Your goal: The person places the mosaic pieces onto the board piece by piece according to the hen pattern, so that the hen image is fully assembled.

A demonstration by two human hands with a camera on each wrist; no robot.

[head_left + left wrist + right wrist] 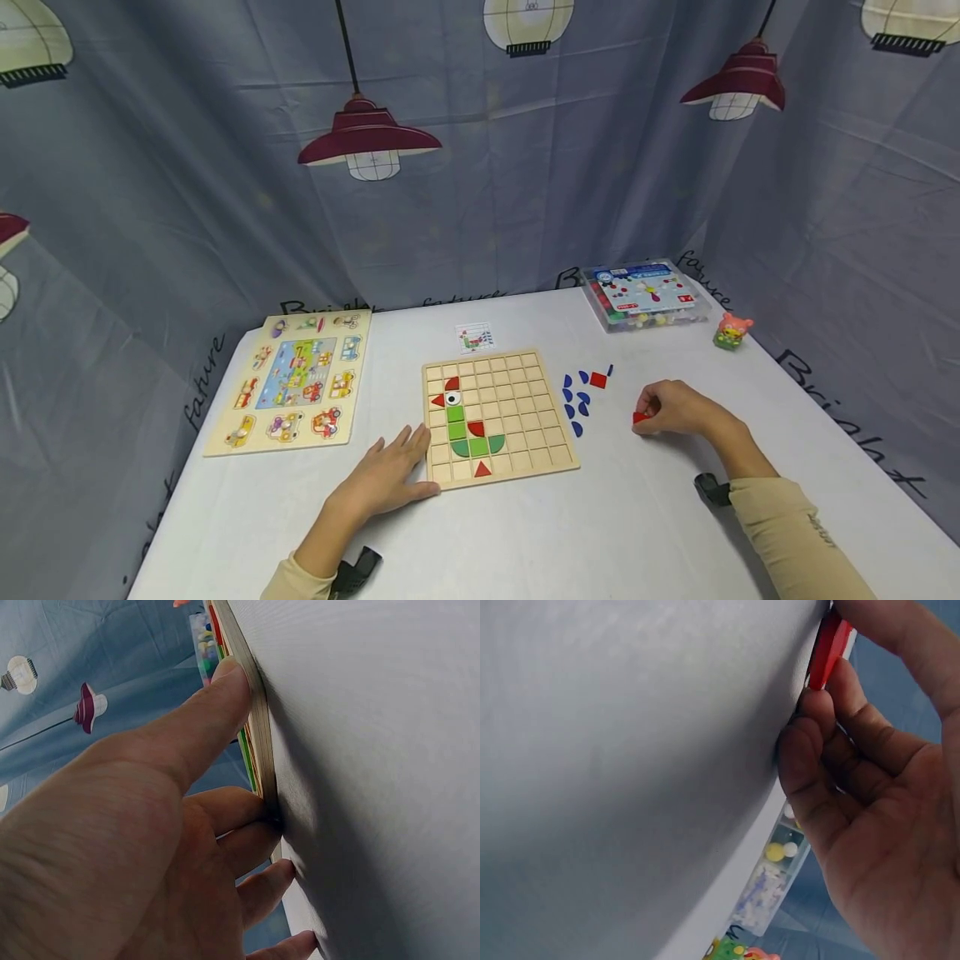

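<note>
My left hand (382,475) rests with its fingers stretched out at the left edge of a wooden grid board (529,419), thumb at the near corner. On the board, red, green and white pieces form a bird-like figure, with green squares (457,431) down its neck and a red triangle (482,470) below. To the right of the board, my right hand (678,407) pinches a small flat red piece (831,652) between thumb and fingers, low over the white table. The fingers partly cover its outline. Several blue rounded pieces (583,397) and a red square (598,380) lie between board and hand.
Behind the board lies a small picture card (475,337). A wooden vehicle puzzle (213,446) is at the left. A clear plastic case (652,321) and a small pink-and-green figurine (731,331) stand at the back right. Grey curtains (480,233) hang around the table.
</note>
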